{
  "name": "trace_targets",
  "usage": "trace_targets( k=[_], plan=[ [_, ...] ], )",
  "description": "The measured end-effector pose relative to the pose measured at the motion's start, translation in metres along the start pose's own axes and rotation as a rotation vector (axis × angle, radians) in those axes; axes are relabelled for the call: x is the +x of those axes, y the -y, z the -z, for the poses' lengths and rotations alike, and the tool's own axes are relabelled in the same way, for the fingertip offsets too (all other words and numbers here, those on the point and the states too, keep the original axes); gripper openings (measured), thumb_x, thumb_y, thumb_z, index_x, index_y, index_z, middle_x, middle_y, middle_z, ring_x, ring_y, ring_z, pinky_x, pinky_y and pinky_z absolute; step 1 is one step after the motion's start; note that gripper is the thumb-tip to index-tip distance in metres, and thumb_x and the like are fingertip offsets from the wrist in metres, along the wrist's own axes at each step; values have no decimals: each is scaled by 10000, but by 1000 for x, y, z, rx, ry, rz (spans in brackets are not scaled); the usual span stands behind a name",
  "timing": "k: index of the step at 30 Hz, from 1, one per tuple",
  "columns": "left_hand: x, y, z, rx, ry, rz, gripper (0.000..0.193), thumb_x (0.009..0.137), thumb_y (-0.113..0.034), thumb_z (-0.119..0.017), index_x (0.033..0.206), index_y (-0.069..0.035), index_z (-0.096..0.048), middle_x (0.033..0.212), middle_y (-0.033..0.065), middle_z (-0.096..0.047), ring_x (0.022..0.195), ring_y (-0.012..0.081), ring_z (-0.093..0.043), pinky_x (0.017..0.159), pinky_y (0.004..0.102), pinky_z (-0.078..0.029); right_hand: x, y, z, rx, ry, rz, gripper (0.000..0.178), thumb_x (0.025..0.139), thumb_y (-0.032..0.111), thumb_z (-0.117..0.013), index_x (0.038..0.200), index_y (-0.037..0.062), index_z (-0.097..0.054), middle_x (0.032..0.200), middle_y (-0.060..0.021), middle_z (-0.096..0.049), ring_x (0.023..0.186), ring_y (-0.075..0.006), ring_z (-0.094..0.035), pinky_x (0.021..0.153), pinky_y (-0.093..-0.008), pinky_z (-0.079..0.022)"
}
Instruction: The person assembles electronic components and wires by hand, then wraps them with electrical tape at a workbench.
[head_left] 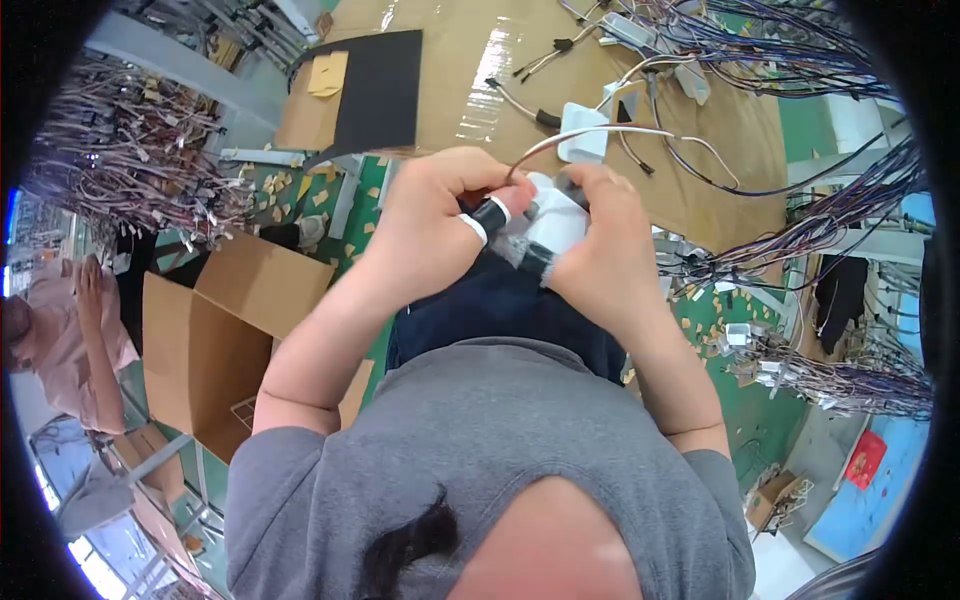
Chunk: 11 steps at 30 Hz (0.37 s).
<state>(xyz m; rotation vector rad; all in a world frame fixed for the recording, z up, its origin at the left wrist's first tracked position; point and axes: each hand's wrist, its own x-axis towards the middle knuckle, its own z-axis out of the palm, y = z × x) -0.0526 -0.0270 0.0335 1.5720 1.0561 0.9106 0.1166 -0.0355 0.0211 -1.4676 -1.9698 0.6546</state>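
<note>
Both hands meet over my lap, at the near edge of the table, around a white plastic housing (pixel 563 222). My right hand (pixel 612 240) is closed on the housing's right side, its fingers curled over the far end. My left hand (pixel 440 215) is closed at the housing's left side, with black and white bands around its thumb. A brown and white cable (pixel 572 133) rises from the left fingertips and arcs to the right over the table. Dark and clear bits show at the housing's lower end, too small to make out. The fingers partly hide the housing.
Beyond my hands, another white housing (pixel 583 132) lies on the brown-covered table (pixel 450 100) among loose cables. Wire bundles (pixel 800 60) hang at right. A black sheet (pixel 378 90) lies far left. An open cardboard box (pixel 170 350) stands left, near another person (pixel 75 340).
</note>
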Motion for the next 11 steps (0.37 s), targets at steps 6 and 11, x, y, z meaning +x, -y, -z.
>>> trace_targets(
  k=[6,11],
  plan=[
    [-4,19,-22,-453,-206,-30,162,872,-117,-561,857,26,-636,796,44,-615,701,90,-534,657,207,-417,-34,-22,30,-180,18,4,415,601,170,-687,944,3,-523,881,-169,-555,863,-339,-533,749,-395,-414],
    [44,54,-11,82,-337,-64,175,861,-232,-602,948,-89,-654,819,68,-629,713,137,-539,708,251,-430,-108,-105,96,-120,372,-893,421,704,209,-691,1085,58,-594,1082,-136,-618,968,-224,-611,805,-284,-454]
  ],
)
